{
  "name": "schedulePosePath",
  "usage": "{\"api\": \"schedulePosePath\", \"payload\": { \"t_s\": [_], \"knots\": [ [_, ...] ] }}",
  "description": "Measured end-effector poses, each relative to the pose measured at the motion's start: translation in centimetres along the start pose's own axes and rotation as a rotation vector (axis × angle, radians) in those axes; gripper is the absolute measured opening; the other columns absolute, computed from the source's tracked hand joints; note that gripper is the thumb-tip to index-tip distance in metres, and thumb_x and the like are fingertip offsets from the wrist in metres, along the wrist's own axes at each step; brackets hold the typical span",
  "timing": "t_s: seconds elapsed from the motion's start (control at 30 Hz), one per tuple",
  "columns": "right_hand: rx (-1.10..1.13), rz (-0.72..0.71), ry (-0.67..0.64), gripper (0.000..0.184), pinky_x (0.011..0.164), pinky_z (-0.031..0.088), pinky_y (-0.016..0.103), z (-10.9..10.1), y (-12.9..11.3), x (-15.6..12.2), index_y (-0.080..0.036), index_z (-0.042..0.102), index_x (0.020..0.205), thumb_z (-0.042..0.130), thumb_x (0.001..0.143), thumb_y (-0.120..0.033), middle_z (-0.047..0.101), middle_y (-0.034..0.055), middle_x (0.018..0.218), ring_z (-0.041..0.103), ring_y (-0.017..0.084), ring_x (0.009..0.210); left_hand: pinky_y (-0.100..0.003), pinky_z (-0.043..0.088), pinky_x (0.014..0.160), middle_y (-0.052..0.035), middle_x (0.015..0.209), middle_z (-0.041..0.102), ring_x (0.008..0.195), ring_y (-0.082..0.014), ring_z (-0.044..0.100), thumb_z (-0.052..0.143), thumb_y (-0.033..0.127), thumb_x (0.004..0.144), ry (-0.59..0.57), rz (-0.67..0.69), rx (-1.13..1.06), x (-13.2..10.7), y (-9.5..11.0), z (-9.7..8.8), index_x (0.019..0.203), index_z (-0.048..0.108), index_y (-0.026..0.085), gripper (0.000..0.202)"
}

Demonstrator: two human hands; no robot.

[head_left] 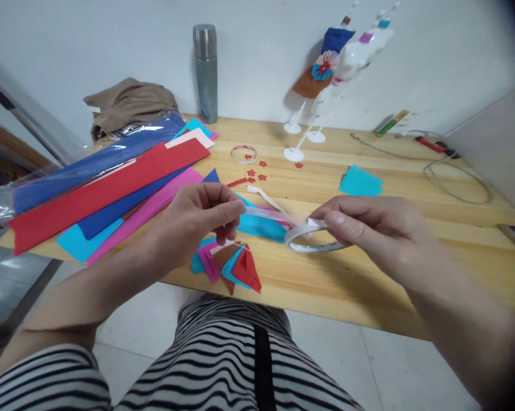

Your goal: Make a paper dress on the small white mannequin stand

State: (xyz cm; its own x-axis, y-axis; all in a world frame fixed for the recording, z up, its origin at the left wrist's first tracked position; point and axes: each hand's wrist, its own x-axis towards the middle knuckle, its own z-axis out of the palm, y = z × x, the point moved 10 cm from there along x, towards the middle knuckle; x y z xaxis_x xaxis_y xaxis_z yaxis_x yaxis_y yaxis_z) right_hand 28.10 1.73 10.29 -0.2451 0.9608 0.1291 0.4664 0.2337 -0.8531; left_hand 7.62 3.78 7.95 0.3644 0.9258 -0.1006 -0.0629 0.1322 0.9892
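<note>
My right hand (360,228) grips a narrow roll of white tape (315,246) between thumb and fingers, above the table. A strip of the tape (268,213) stretches from the roll across to my left hand (210,211), which pinches its free end. Beneath the strip lie a turquoise paper piece (268,228) and a rolled pale strip (268,198). Below my left hand, a fan of small cut paper pieces (227,265) in turquoise, pink, brown and red rests near the table's front edge.
Long folded coloured sheets (112,191) are stacked at the left, near a brown cloth (131,103). A flask (206,74) and decorated stands (326,71) are at the back. Also there: red paper flowers (261,177), another tape roll (244,153), turquoise squares (361,181) and a cable (458,191).
</note>
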Motion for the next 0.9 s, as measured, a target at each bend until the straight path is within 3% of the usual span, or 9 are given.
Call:
{"api": "schedulePosePath", "payload": {
  "t_s": [0.23,0.37,0.53,0.67,0.77,0.9],
  "knots": [
    [-0.120,-0.158,0.004,0.030,0.042,0.030,0.023,0.6,-1.5,-0.6,-0.019,0.076,0.082,0.070,0.091,-0.047,0.065,0.0004,0.060,0.043,0.009,0.046,-0.019,0.044,0.044,0.0028,0.056,0.061,0.046,-0.0080,0.055,0.086,0.031,0.074,0.007,-0.072,-0.067,-0.3,-2.0,-0.8,0.065,0.062,0.016,0.030],
    [-0.110,-0.130,-0.031,0.027,0.043,0.030,0.024,1.2,-1.0,-0.3,-0.020,0.074,0.075,0.071,0.091,-0.042,0.062,-0.0007,0.058,0.043,0.010,0.047,-0.018,0.044,0.046,0.0028,0.056,0.062,0.048,-0.0070,0.055,0.087,0.030,0.074,-0.030,-0.064,-0.096,-0.4,-1.9,-0.3,0.066,0.062,0.016,0.030],
    [0.286,0.013,-0.051,0.020,0.050,0.040,0.025,1.1,0.7,0.3,-0.021,0.071,0.082,0.079,0.086,-0.039,0.061,-0.0020,0.063,0.051,0.011,0.055,-0.016,0.047,0.050,0.0024,0.060,0.065,0.051,-0.0066,0.058,0.089,0.031,0.073,-0.040,-0.058,-0.091,0.0,-1.6,0.2,0.068,0.063,0.015,0.031],
    [0.583,-0.010,-0.053,0.020,0.056,0.045,0.025,1.0,0.8,0.5,-0.026,0.074,0.104,0.080,0.088,-0.037,0.065,-0.0027,0.074,0.055,0.011,0.061,-0.017,0.052,0.050,-0.0011,0.069,0.072,0.057,-0.0108,0.069,0.085,0.036,0.080,-0.068,-0.121,-0.204,0.6,-2.8,1.4,0.075,0.060,0.017,0.032],
    [0.639,-0.002,-0.096,0.026,0.059,0.049,0.025,1.7,1.3,0.5,-0.027,0.075,0.109,0.080,0.088,-0.041,0.064,-0.0035,0.073,0.056,0.011,0.061,-0.019,0.061,0.061,-0.0076,0.088,0.081,0.075,-0.0176,0.080,0.079,0.034,0.087,-0.131,-0.170,-0.364,1.0,-3.8,2.7,0.081,0.062,0.017,0.025],
    [0.650,-0.005,-0.193,0.023,0.068,0.057,0.029,2.7,1.8,0.2,-0.026,0.075,0.111,0.075,0.093,-0.040,0.068,-0.0030,0.073,0.062,0.012,0.063,-0.019,0.065,0.075,-0.0115,0.106,0.082,0.092,-0.0209,0.082,0.077,0.028,0.090,-0.195,-0.160,-0.474,1.2,-3.6,3.5,0.084,0.069,0.014,0.017]
  ]
}}
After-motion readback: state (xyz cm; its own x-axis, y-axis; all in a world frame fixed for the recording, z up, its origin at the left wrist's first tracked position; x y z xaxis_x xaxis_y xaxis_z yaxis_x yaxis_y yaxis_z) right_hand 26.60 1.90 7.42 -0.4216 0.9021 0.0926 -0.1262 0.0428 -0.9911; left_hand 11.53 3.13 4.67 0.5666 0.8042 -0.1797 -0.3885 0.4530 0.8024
